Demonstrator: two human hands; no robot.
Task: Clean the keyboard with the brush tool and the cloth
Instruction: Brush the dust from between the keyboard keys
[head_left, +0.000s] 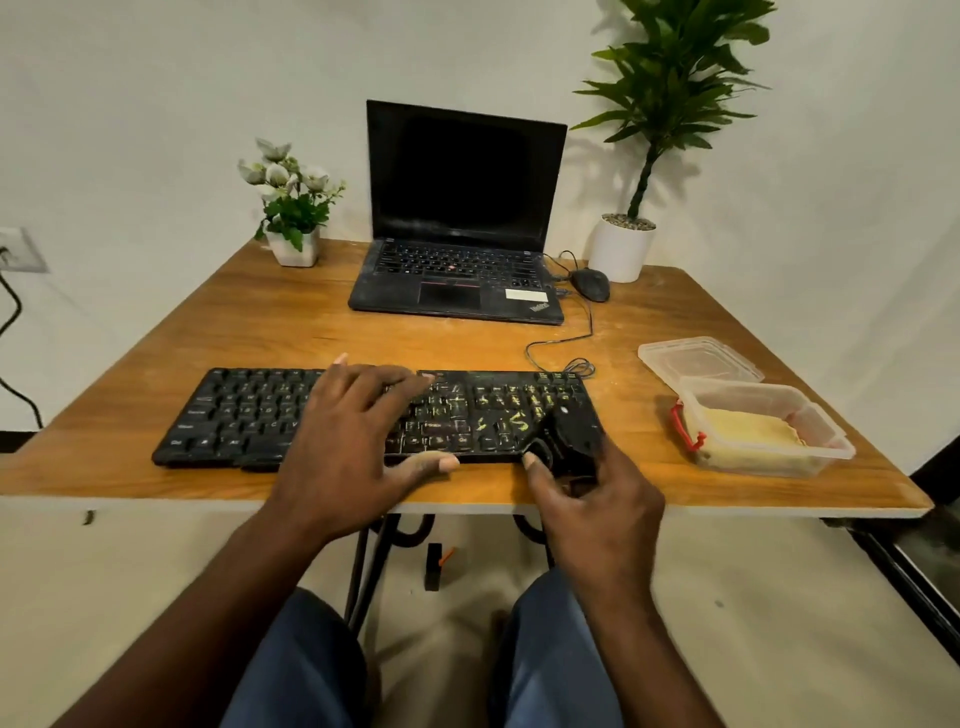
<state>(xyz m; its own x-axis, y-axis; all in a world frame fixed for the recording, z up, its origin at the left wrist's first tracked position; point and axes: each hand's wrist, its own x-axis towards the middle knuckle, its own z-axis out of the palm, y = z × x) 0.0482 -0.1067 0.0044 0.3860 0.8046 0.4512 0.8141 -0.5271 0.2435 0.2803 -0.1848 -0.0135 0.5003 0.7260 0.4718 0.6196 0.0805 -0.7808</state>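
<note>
Lying by the front edge of the desk (291, 332), the keyboard (244, 415) bears the left hand (348, 441) spread flat; the right hand (592, 499) grips a black brush (566, 436) at its right end.

Brightness: even, fairly bright indoor light, with a warm cast on the wooden table (270, 322).
Shadows: the tall plant (675, 88) throws a soft leaf shadow leftward on the wall (156, 104).
Distortion: wide-angle, so the table edges splay and the corners stretch.
Sharpness: slightly soft; the black brush tool (566, 441) in the right hand (597, 519) merges with the dark keyboard (239, 415).
</note>
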